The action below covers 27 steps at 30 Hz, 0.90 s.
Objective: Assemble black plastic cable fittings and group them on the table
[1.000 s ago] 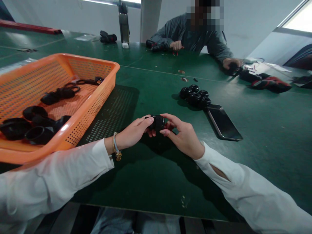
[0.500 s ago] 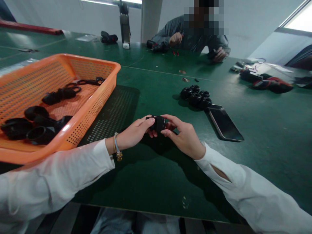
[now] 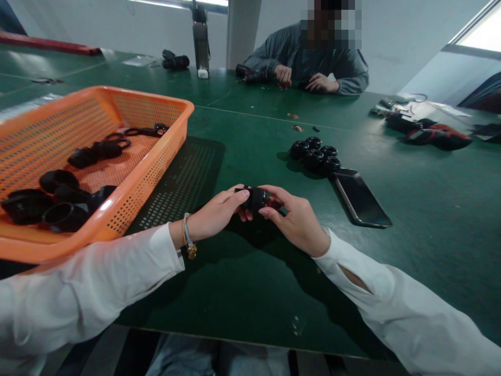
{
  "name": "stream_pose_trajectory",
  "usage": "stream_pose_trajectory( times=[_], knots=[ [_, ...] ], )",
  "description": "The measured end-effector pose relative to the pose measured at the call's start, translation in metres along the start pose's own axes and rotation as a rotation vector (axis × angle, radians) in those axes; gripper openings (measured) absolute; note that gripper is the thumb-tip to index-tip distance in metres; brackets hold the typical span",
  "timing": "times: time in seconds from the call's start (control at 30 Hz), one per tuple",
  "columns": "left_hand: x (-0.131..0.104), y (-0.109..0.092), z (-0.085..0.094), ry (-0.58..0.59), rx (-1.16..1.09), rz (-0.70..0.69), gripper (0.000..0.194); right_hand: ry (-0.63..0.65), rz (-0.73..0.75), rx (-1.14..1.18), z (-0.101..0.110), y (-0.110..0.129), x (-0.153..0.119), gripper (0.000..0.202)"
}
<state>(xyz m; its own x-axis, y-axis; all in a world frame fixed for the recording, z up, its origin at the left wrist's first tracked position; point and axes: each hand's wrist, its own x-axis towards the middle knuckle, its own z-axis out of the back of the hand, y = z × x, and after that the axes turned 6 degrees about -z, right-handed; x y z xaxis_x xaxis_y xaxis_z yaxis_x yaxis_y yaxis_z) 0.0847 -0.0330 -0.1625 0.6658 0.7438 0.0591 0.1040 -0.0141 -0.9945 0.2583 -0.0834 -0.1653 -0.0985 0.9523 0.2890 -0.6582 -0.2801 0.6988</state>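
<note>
Green table [image 3: 242,297] spreads before us. Far side: co-worker [image 3: 307,65], both hands low at the tabletop. Left: orange basket [image 3: 150,178] holding dark fittings [image 3: 64,215], crowding our left sleeve [image 3: 129,263]. Right: phone [image 3: 362,197], its far end against black rings [image 3: 314,157]. Centre: our left hand [image 3: 217,211] grips, right hand [image 3: 296,219] pinches, one small black part [image 3: 256,198].

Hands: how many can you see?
4: the person's left hand and right hand on a black part; the co-worker's right hand and the co-worker's left hand across the green table.
</note>
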Motion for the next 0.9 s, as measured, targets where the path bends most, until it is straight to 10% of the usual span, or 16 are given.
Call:
stream_pose_trajectory(
  times=[0.23, 0.9],
  knots=[
    [0.0009, 0.0012, 0.0005, -0.005, -0.026, -0.002, 0.020, -0.001, 0.058, 0.043, 0.0003, 0.0001, -0.0030, 0.050],
    [0.0000, -0.0023, -0.0013, -0.022, -0.014, 0.037, 0.020, -0.005, 0.057, 0.054, -0.0009, -0.0009, -0.0016, 0.036]
  ],
)
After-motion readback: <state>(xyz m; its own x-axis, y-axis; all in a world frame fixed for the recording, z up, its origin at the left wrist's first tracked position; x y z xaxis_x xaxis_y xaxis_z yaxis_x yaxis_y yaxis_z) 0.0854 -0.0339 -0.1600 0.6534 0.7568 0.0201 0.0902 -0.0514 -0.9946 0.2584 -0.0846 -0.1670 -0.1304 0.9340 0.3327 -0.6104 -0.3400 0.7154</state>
